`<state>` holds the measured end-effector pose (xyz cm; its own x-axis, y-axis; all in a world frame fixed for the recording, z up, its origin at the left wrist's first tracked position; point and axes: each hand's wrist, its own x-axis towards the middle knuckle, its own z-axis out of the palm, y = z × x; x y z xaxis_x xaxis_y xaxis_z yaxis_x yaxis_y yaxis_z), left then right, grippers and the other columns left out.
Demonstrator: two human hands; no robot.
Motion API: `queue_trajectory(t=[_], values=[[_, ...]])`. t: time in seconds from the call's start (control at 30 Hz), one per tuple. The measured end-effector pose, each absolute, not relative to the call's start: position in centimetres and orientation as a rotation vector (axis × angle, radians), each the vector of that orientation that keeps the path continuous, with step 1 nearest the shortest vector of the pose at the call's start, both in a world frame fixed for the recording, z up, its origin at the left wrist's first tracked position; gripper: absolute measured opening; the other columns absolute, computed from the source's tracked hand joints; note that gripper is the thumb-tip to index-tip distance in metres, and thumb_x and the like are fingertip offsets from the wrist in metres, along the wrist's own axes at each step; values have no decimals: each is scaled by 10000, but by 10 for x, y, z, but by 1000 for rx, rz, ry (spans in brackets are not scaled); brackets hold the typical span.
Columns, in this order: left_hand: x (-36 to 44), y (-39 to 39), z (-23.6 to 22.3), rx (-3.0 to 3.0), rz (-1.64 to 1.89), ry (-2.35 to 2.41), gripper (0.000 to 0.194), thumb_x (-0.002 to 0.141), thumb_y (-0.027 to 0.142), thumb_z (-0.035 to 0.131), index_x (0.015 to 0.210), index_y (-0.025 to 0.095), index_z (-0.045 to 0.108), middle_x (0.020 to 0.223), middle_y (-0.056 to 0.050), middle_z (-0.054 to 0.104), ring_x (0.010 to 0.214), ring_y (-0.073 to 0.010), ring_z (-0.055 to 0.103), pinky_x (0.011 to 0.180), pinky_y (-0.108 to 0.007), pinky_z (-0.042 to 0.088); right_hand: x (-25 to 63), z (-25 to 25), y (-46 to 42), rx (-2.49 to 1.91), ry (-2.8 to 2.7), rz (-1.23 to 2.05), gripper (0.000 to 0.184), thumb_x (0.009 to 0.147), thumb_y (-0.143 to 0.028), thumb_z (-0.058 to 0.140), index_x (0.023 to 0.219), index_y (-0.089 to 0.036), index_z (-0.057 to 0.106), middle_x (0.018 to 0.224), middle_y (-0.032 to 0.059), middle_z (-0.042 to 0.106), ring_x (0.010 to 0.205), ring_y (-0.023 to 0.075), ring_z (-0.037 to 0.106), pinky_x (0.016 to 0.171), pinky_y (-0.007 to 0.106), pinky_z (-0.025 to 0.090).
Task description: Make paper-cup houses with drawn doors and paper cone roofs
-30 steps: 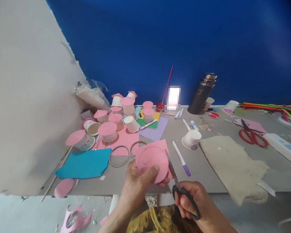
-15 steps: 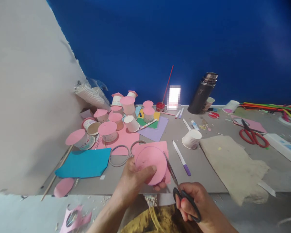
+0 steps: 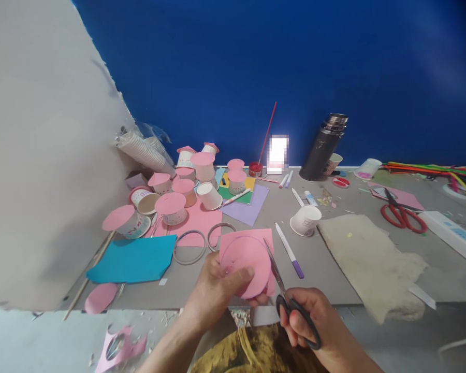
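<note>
My left hand (image 3: pixel 221 282) pinches a sheet of pink paper (image 3: pixel 243 259), thumb on top and fingers beneath. A purple circle is drawn on the paper, and its right and lower edge is partly cut. In my right hand (image 3: pixel 308 316) is a pair of black-handled scissors (image 3: pixel 281 285), with fingers through the loops. Their blades lie along the circle's right side, tips near the paper's upper right. Just beyond my left hand, two grey rings (image 3: pixel 189 247) rest on the table. A white marker with a purple end (image 3: pixel 289 250) lies right of the paper.
Several paper cups with pink paper tops (image 3: pixel 171 208) stand at the left. Blue paper (image 3: pixel 134 259) lies near the front left. A dark flask (image 3: pixel 322 147), an upturned cup (image 3: pixel 306 220), red-handled scissors (image 3: pixel 403 212) and a rough beige sheet (image 3: pixel 368 259) are on the right.
The pink paper and my left hand have shifted slightly right in the view. The scissors stay at the circle's right side, their blades now nearer together.
</note>
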<state>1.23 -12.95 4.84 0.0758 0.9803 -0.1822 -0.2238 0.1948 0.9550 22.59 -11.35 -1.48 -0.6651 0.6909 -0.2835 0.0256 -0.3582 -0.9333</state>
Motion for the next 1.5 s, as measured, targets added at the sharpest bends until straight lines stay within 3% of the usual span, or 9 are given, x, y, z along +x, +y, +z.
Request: queue_trajectory(t=[0.37,0.5,0.73,0.97,1.2,1.5], values=[[8,-129,48,869,1120,1041,243,785,339,753,807,99,790,556,-87,700,485,-196,649,515,-293,559,225,-13,-114,-975,-1429,2059,705,653,-841,746,718,-155,598,536,-34,493,493,77,389,523,238,298],[2,-128,43,886,1068,971,249,817,316,714,750,87,786,581,-116,721,516,-207,684,532,-293,578,226,-10,-114,-994,-1464,2061,730,647,-862,729,731,-145,612,554,-22,517,515,85,420,535,233,309],[-6,-127,46,900,963,952,250,798,314,715,828,83,807,614,-126,743,520,-213,698,500,-275,567,225,-9,-112,-952,-1452,2096,705,673,-839,733,745,-151,599,563,-30,514,499,70,369,538,233,308],[-4,-126,51,901,975,986,279,790,361,724,785,95,807,576,-124,726,492,-209,672,481,-275,551,222,-6,-111,-910,-1446,2085,698,663,-830,748,728,-156,578,576,-29,501,504,74,398,518,227,294],[-5,-125,49,880,950,989,281,777,375,741,694,109,779,565,-119,714,472,-199,662,463,-265,541,223,-5,-110,-910,-1455,2090,689,673,-820,751,729,-154,585,572,-32,520,475,51,312,510,226,296],[-6,-126,48,866,932,972,267,756,360,761,737,93,776,574,-118,705,465,-200,666,455,-258,535,228,-7,-112,-926,-1505,2084,697,684,-834,729,754,-155,591,589,-19,528,525,81,397,542,232,326]])
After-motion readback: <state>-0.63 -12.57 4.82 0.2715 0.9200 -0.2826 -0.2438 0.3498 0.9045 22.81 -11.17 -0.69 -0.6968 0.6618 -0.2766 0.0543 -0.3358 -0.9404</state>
